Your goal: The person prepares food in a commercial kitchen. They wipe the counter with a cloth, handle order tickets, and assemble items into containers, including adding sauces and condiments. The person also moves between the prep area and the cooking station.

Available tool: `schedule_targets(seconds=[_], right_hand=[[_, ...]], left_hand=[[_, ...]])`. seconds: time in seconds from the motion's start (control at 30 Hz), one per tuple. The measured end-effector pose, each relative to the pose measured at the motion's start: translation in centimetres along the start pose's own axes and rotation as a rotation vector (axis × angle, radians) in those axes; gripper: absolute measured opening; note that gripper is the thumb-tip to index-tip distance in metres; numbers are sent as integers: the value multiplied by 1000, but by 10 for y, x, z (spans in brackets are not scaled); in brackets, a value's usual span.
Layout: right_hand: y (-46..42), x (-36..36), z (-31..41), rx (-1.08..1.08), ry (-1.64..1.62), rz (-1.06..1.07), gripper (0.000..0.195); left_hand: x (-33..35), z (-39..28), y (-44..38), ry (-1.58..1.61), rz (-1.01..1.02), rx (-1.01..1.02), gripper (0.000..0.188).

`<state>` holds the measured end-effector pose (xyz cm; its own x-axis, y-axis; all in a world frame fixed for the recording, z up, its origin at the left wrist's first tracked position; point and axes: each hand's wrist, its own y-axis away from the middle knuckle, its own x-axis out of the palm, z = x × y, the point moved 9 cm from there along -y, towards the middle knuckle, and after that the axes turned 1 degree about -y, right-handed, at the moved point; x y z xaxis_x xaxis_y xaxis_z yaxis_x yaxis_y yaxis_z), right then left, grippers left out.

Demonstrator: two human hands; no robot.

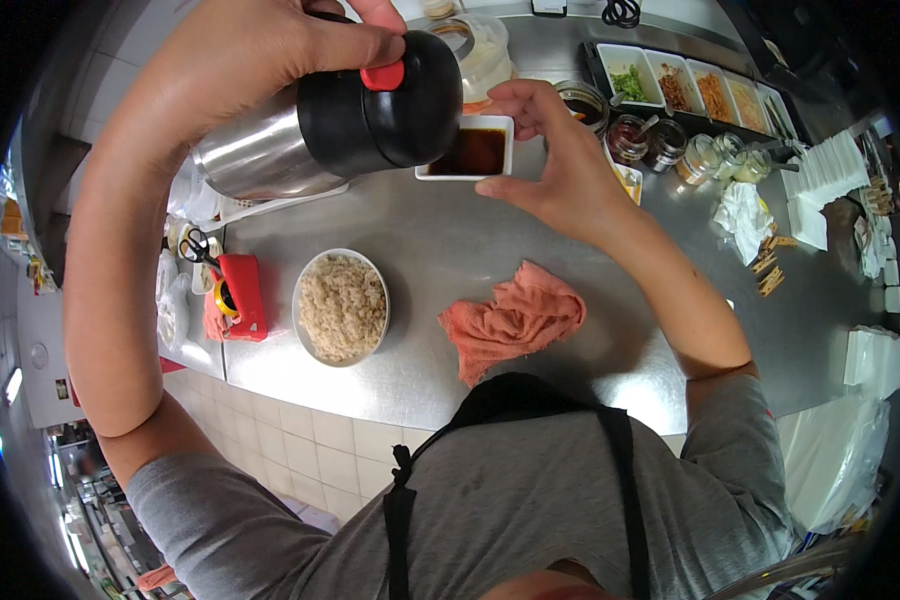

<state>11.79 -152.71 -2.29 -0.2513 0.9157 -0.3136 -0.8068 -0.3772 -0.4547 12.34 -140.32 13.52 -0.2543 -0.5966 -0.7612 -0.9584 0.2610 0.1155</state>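
Note:
My left hand (292, 45) grips a steel thermos jug (262, 150) with a black top, the thumb at its red button. The jug is tilted, its top over the left part of a white rectangular dish (508, 150) of dark brown liquid (474, 152). Whether liquid flows from it is hidden. My right hand (547, 150) is at the right side of that dish, fingers apart around its edge; whether they grip it I cannot tell. Nearer to me, a white bowl (297, 315) of cooked rice (343, 307) stands at the left and a crumpled pink cloth (517, 319) lies right of it.
At the back right are a black rack (591, 64) of topping trays, several glass jars (666, 142) with spoons, and stacked napkins (832, 172). Wooden clothespins (771, 262) lie by a crumpled white plastic bag (742, 217). A red holder (249, 296) with scissors (199, 247) stands left on the steel counter (420, 240).

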Motion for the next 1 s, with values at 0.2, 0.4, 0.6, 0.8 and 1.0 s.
schedule_targets(seconds=[0.2, 0.4, 0.6, 0.8, 1.0], right_hand=[[2, -1, -3, -4, -10, -1, 70], [2, -4, -7, 8, 1, -17, 69], [1, 0, -4, -7, -7, -9, 70], [0, 4, -5, 13, -8, 2, 71], [0, 4, -5, 15, -3, -2, 72]], left_hand=[[3, -9, -3, -76, 44, -27, 6], [8, -13, -10, -217, 25, -96, 6], [5, -15, -4, -217, 13, -138, 6], [9, -19, -1, -141, 77, -30, 6], [12, -25, -2, -285, 18, -166, 6]])
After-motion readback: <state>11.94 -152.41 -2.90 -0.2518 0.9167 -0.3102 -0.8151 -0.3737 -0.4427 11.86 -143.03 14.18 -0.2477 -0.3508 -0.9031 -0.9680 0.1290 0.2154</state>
